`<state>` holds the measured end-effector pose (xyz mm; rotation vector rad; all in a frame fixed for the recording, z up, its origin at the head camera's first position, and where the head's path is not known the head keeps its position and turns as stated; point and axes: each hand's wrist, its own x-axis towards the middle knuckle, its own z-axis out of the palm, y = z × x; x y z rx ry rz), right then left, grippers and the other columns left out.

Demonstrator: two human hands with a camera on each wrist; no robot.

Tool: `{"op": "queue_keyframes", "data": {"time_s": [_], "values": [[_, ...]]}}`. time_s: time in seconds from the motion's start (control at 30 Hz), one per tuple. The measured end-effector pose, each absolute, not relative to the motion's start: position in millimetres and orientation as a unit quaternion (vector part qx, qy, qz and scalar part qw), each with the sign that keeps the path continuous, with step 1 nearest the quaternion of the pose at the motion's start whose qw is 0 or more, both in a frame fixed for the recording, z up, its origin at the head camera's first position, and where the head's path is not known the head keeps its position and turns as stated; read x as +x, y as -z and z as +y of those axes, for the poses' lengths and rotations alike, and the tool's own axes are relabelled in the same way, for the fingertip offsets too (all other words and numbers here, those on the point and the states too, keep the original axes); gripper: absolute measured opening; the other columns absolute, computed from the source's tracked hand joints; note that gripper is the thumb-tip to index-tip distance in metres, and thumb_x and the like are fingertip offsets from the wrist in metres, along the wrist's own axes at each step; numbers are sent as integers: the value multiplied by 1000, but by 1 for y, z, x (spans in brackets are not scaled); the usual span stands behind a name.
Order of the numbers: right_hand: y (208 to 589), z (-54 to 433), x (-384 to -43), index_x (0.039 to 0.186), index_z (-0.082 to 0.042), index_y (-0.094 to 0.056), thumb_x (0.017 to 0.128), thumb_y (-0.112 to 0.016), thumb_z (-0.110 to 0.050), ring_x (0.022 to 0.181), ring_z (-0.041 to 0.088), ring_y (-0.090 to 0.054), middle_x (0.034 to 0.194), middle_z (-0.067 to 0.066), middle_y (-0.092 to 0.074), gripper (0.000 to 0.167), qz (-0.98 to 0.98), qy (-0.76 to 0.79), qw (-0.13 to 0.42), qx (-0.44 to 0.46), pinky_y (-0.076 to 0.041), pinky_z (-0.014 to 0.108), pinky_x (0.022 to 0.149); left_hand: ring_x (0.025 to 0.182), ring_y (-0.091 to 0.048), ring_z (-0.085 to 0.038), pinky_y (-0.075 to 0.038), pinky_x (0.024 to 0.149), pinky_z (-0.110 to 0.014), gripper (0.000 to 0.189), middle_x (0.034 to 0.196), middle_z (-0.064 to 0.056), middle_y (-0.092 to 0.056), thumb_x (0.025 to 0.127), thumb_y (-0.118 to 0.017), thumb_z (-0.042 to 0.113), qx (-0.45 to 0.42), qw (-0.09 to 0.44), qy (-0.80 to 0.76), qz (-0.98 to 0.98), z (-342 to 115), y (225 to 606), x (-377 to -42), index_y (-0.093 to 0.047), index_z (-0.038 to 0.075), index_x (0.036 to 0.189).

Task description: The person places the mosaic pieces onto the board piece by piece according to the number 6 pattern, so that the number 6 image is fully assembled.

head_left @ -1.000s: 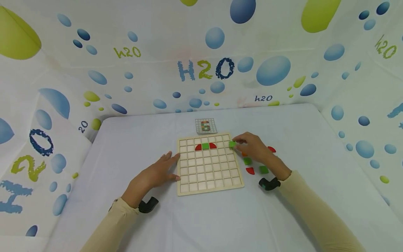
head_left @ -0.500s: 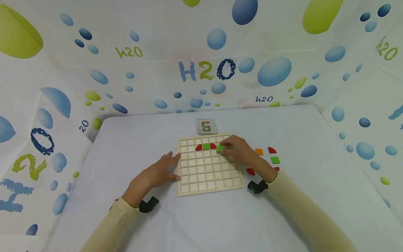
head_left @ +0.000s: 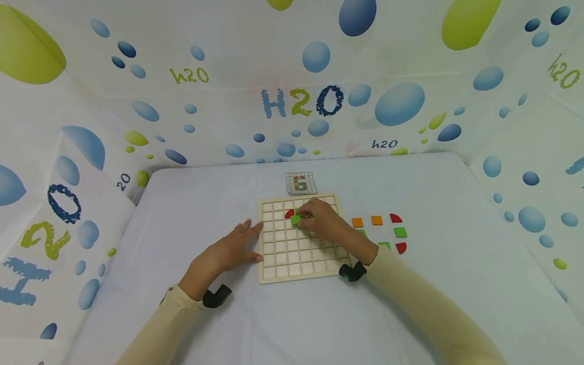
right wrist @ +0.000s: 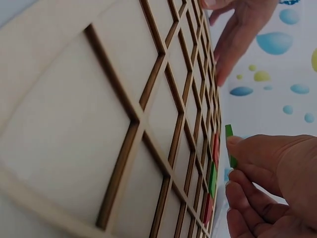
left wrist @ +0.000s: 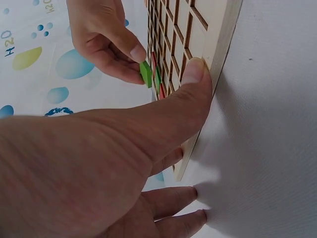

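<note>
A square wooden grid board [head_left: 280, 257] lies on the table. My left hand [head_left: 223, 253] rests at its left side; in the left wrist view the thumb [left wrist: 194, 74] presses on the board's edge, with the fingers extended. Between thumb and fingers my right hand [head_left: 325, 221] pinches a green square tile [head_left: 295, 219], held just over the upper part of the board. One row of the board holds a red quarter-round tile [head_left: 289, 213], a green square and another red piece; the right wrist view shows this green square [right wrist: 212, 179] between the two reds. My right hand partly covers that row in the head view.
Behind the board lies a small gridded card [head_left: 301, 183] with a coloured pattern. Loose tiles lie to the right of the board: orange squares [head_left: 376, 220], red quarter-rounds [head_left: 396, 218] and green squares [head_left: 400, 232]. My right forearm partly hides some of them.
My right hand has carried the green square tile leftward from the board's right edge to beside the row of placed tiles. More loose tiles are now uncovered. The left hand has stayed in place.
</note>
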<state>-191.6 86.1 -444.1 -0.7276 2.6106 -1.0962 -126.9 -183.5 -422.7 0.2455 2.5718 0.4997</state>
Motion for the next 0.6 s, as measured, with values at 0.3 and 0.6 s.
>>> {"op": "queue_keyframes", "data": {"time_s": [0.3, 0.6], "values": [[445, 75, -188, 124, -1, -74, 99, -75, -12, 103, 23, -60, 112, 10, -63, 27, 899, 335, 105, -261, -54, 39, 93, 161, -12, -48, -27, 123, -67, 96, 175, -24, -12, 94, -79, 37, 95, 252, -182, 946, -183, 421, -127, -24, 15, 170], [445, 68, -189, 123, 1, -75, 99, -74, -10, 101, 25, -61, 111, 12, -65, 26, 902, 317, 96, -276, -55, 39, 90, 161, -12, -47, -27, 123, -67, 97, 175, -23, -12, 93, -80, 37, 91, 256, -180, 946, -184, 424, -128, -24, 16, 170]]}}
